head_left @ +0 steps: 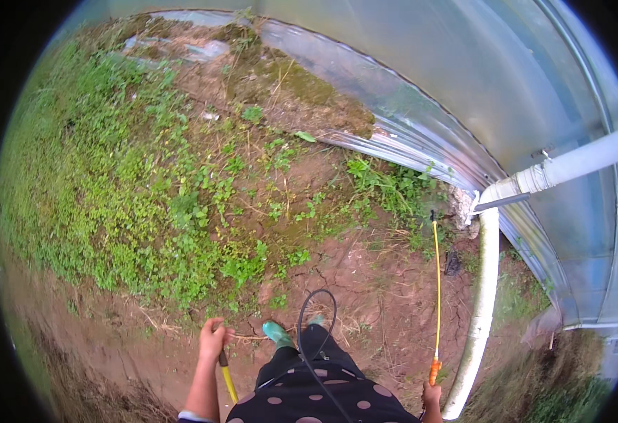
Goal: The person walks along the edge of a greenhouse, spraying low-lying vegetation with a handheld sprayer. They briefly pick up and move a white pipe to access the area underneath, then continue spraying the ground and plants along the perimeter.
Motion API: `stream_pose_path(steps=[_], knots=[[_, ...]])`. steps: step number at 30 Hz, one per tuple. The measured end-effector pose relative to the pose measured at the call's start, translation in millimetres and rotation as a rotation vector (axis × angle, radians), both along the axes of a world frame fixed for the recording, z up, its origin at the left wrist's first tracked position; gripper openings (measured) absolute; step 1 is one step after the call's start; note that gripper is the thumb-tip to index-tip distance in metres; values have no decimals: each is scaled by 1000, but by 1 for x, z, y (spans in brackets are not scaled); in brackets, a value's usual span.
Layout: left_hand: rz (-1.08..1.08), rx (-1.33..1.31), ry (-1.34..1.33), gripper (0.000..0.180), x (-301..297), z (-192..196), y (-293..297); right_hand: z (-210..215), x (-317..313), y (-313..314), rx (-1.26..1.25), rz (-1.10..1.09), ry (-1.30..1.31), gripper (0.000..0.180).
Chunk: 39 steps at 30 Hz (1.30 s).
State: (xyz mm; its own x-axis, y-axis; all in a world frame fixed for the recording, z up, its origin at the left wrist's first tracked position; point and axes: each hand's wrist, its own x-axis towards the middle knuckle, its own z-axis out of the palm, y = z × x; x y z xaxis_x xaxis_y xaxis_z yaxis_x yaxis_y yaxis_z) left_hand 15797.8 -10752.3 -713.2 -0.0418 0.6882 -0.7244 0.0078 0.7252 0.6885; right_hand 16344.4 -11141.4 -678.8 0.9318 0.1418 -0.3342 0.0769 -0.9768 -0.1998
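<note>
My right hand [431,397], at the lower right, is wrapped round the grip of a spray wand [437,296]. Its thin yellow tube runs forward from an orange valve [434,368] to a dark nozzle [433,216], pointed at weeds by the plastic wall. At the lower left, my left hand [213,340] is closed round the dark end of a yellow lever [228,381], which looks like a sprayer's pump handle. A black hose [302,317] loops up in front of my body. The sprayer's tank is out of sight.
Green weeds [111,183] cover the ground on the left. Clear plastic sheeting [457,63] forms a curved wall at the far right. A white pipe [483,303] bends down beside the wand. My green boots [278,333] stand on cracked brown soil [372,303].
</note>
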Motion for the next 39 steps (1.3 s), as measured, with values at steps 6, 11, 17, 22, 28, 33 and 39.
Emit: stream_pose_path(steps=[6,11,17,22,28,33,39], knots=[[-239,-227,408,19,-30,-113,-25,14,-21,74,-326,250,-35,38],[56,-247,-292,24,-37,-51,-12,27,-14,118,-347,458,45,34],[-163,344,-1354,22,-70,128,-22,7,-1,189,-232,646,113,31],[42,577,-1030,22,-23,204,-17,-7,9,229,-143,679,196,27],[180,216,223,26,-21,78,-6,-12,17,288,-47,795,169,27],[-216,-295,860,23,-15,-10,-2,-3,3,365,-36,932,142,28],[192,-304,242,28,-39,-39,-22,6,-28,424,68,1051,179,30]])
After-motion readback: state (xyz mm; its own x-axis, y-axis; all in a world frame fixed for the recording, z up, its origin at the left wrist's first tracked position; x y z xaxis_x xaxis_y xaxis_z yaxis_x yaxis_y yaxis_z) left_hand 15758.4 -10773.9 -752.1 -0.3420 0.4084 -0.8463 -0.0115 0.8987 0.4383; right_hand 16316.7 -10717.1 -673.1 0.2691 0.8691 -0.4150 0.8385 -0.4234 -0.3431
